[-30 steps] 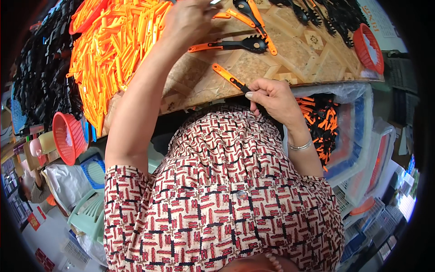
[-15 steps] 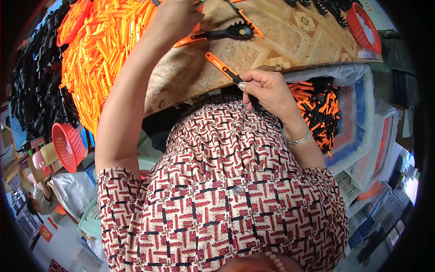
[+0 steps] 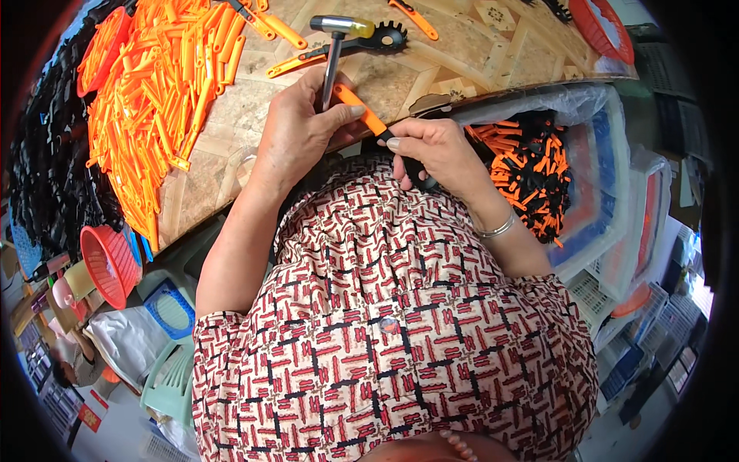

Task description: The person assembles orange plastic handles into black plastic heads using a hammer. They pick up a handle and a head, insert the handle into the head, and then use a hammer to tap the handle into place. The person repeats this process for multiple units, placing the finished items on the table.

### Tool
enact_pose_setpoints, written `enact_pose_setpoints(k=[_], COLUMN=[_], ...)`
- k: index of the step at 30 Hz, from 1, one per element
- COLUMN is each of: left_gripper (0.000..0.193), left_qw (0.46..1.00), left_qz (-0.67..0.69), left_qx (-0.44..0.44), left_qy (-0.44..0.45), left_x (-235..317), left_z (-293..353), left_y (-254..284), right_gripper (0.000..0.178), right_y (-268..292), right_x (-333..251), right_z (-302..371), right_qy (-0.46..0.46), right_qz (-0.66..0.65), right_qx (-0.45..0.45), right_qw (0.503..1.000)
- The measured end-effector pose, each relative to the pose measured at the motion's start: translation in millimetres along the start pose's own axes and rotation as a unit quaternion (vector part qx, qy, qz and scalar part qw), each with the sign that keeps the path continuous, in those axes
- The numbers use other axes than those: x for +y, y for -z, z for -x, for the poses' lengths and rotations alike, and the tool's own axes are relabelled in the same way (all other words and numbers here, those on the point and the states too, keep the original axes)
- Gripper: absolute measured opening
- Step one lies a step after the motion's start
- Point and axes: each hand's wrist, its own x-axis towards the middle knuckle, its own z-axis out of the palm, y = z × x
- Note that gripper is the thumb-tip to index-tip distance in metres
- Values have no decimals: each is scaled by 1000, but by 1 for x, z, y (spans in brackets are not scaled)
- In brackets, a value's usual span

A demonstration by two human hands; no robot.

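Note:
My left hand point(image 3: 296, 127) is closed around a small hammer point(image 3: 334, 65) with a metal shaft. The hammer's head, metal at one end and yellow at the other, points up and away from me. The left thumb also touches the orange handle point(image 3: 362, 112) of a kitchen utensil. My right hand point(image 3: 439, 150) pinches that utensil by its black neck, at the table's near edge; the utensil's far end is hidden under the hand. Just beyond the hammer, a black spaghetti server point(image 3: 387, 37) with an orange handle lies on the table.
A large heap of orange handles point(image 3: 154, 115) covers the table's left side. Black utensil parts point(image 3: 46, 154) lie farther left. At right stands a plastic-lined bin point(image 3: 604, 185) of orange-and-black utensils. Red baskets point(image 3: 112, 266) sit at lower left and far right. Another person point(image 3: 81, 362) is at lower left.
My left hand has come back from the far side of the table to the utensil, and the hammer now shows in it. My right hand has shifted slightly left with the utensil.

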Motion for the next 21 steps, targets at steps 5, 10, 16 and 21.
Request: enact_pose_setpoints(k=[5, 10, 16, 21], left_gripper=[23, 29, 30, 28], left_qw=[978, 903, 924, 982], left_qz=[-190, -384, -281, -131], left_qx=[51, 95, 105, 98], left_qy=[-64, -165, -236, -96], left_x=[-2, -2, -8, 9], left_z=[3, 4, 6, 48], left_y=[-3, -3, -5, 14], right_gripper=[19, 27, 33, 32], right_y=[-1, 0, -4, -6], right_x=[-3, 3, -1, -3], right_z=[1, -4, -9, -7], right_qy=[10, 30, -7, -10], right_qz=[9, 6, 27, -27], right_qx=[7, 0, 38, 48], right_qw=[1000, 1000, 999, 998])
